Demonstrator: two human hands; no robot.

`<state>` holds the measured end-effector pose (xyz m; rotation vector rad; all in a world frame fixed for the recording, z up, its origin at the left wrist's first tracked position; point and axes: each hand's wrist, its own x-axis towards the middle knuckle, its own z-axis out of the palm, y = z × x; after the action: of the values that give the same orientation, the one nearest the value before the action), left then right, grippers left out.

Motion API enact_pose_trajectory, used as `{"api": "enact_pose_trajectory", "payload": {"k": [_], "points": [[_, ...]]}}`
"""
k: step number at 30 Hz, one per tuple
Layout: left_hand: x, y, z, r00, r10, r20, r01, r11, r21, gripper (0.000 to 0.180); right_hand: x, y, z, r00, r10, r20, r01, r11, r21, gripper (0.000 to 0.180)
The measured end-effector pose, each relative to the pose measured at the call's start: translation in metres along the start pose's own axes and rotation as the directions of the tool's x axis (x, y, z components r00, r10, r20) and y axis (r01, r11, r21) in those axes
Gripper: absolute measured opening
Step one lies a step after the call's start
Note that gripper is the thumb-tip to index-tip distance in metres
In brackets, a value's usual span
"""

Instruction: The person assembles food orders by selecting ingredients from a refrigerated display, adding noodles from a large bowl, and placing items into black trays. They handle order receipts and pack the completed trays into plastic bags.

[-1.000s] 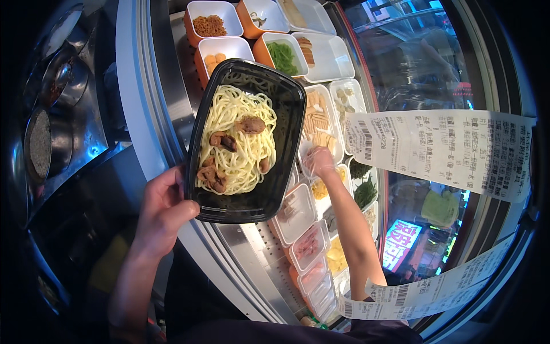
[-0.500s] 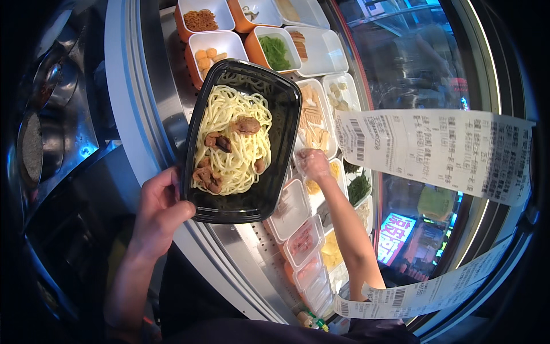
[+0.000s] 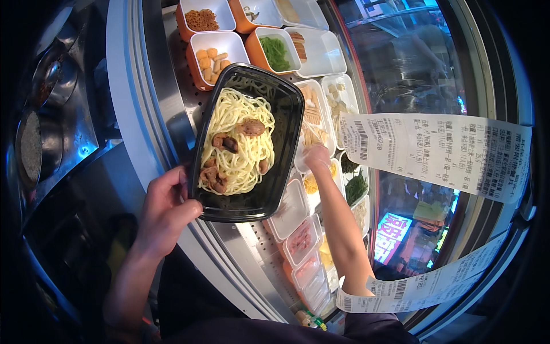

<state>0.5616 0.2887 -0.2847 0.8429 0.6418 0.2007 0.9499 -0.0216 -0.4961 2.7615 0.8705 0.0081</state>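
Observation:
My left hand (image 3: 163, 209) grips the near left edge of a black rectangular plastic tray (image 3: 269, 189). The tray holds pale yellow noodles (image 3: 240, 143) with a few brown meat pieces (image 3: 224, 143) on top. I hold it above the steel counter of an ingredient bar. My right hand (image 3: 317, 156) reaches down into a clear tub of yellow food (image 3: 312, 184), just right of the tray. Its fingers are bent down into the tub and partly hidden, so what they hold cannot be seen.
Several orange and white tubs (image 3: 215, 49) with toppings, including chopped greens (image 3: 276, 53), fill the counter ahead. Clear tubs of pink meat (image 3: 301, 241) run toward me. Two long paper receipts (image 3: 435, 152) hang on the curved glass at the right. Steel pots (image 3: 34, 143) sit at the left.
The tray and my left hand have stayed together, with the view shifting slightly downward. My right hand has stayed over the yellow tub, dipping a little lower.

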Motion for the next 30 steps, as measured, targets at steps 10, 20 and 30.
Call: {"api": "enact_pose_trajectory", "payload": {"k": [10,20,30], "points": [[0.032,0.000,0.014,0.995,0.001,0.103,-0.020,0.981,0.190,0.016,0.030,0.015,0.035,0.991,-0.095,0.099,0.087,0.993,0.077,0.025],[0.100,-0.020,0.039,0.996,-0.029,0.082,-0.005,0.920,0.393,0.024,-0.040,-0.003,-0.179,0.870,-0.115,0.479,-0.471,0.093,0.877,0.033],[0.095,-0.023,0.051,0.977,-0.166,0.135,0.133,0.966,0.223,0.023,-0.010,0.008,-0.129,0.990,0.020,0.142,-0.121,0.645,0.755,0.027]]}}
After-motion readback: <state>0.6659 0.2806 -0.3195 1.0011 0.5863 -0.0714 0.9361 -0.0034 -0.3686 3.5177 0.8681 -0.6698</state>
